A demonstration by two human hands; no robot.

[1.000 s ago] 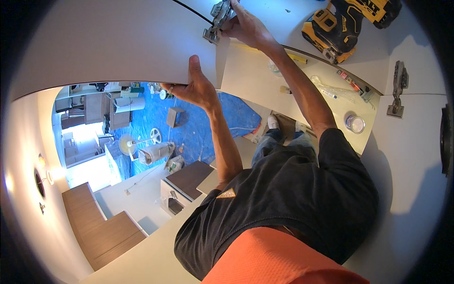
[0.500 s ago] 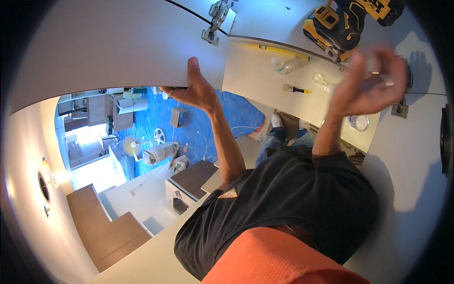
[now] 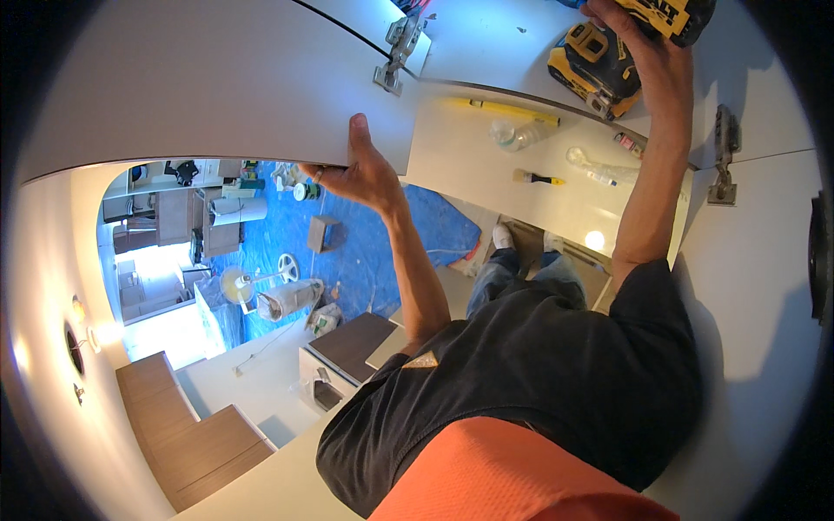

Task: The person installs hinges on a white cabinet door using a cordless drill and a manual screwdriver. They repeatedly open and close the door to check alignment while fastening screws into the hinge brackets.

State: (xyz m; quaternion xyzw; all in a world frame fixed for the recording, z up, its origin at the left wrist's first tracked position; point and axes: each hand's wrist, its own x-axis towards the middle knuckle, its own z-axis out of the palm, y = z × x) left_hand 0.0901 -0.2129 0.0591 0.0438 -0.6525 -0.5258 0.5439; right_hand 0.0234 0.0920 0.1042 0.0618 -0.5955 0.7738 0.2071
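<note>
Up and right of our left hand [image 3: 363,180], which clasps the door [image 3: 217,91] by its edge, our right hand [image 3: 656,65] is wrapped round the drill [image 3: 599,69], a pick-up that likely calls for holding the door steady.

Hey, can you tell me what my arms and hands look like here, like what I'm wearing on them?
Your left hand and right hand are both without gloves. A ring shows on a left finger. Your forearms are uncovered, with no watch visible at either wrist. The dark shirt has short, plain sleeves.
</note>
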